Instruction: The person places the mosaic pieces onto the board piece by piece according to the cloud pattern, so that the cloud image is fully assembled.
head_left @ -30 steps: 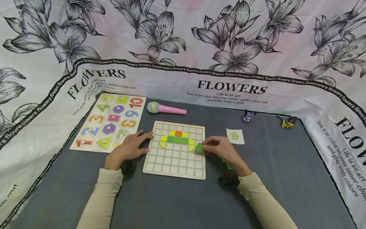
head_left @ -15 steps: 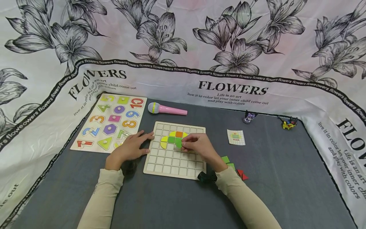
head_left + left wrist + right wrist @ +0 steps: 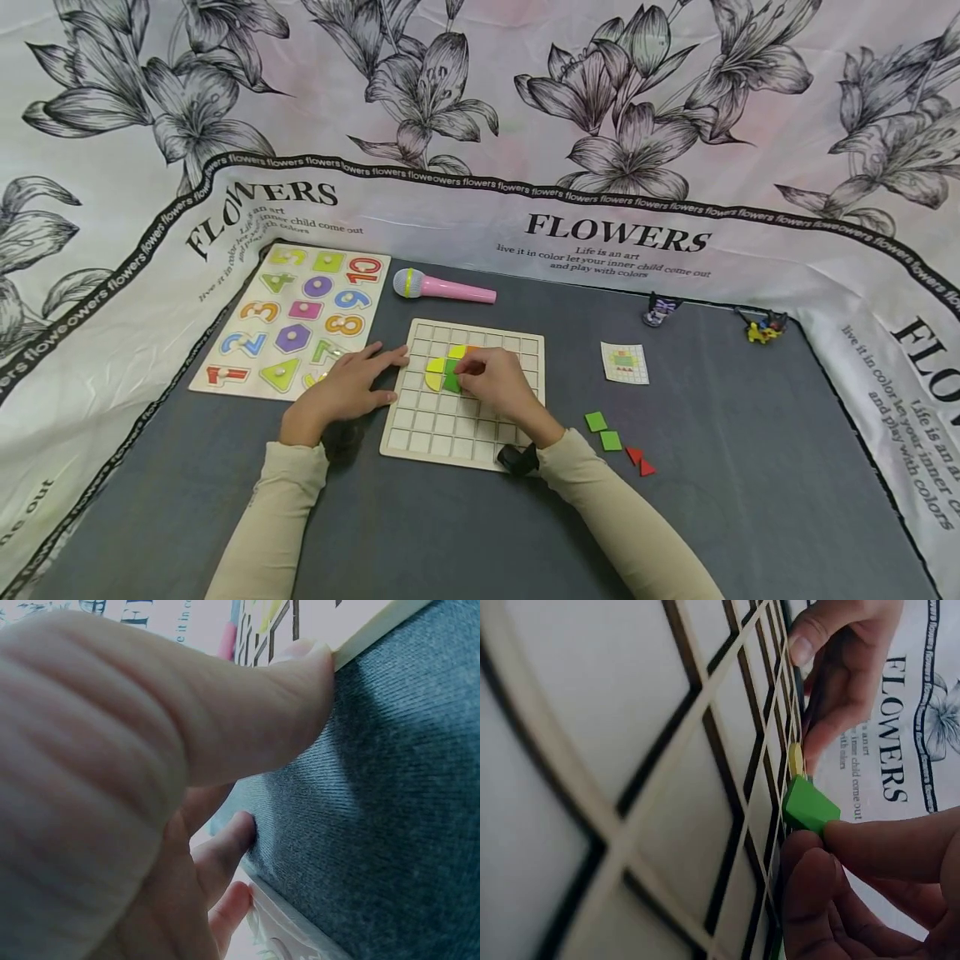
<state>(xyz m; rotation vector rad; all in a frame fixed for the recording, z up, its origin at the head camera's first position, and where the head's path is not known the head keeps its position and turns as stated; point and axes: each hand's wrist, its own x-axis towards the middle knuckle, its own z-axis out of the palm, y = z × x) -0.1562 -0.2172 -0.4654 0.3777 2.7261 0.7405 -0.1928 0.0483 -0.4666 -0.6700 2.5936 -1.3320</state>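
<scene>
A wooden grid board [image 3: 427, 421] lies on the grey cloth between the hands. My right hand [image 3: 498, 387] pinches a green square tile [image 3: 810, 806] between thumb and fingers, low over the board. In the right wrist view the tile is tilted at the grid, close by a yellow piece [image 3: 796, 759]. Yellow rounded pieces [image 3: 434, 375] sit in the grid left of that hand, which hides most of the other coloured pieces. My left hand [image 3: 348, 387] lies with fingers spread, its thumb and fingertips touching the board's left edge.
Two green squares [image 3: 602, 431] and red triangles [image 3: 641, 462] lie to the right, below a small pattern card [image 3: 624, 363]. A number puzzle board [image 3: 291, 321] is at left, a pink toy microphone [image 3: 453, 289] behind. Two small figurines [image 3: 661, 309] stand at back right.
My right hand has carried the green tile leftward from the board's right edge to the left part of the coloured pieces. The left hand has stayed at the board's left edge.
</scene>
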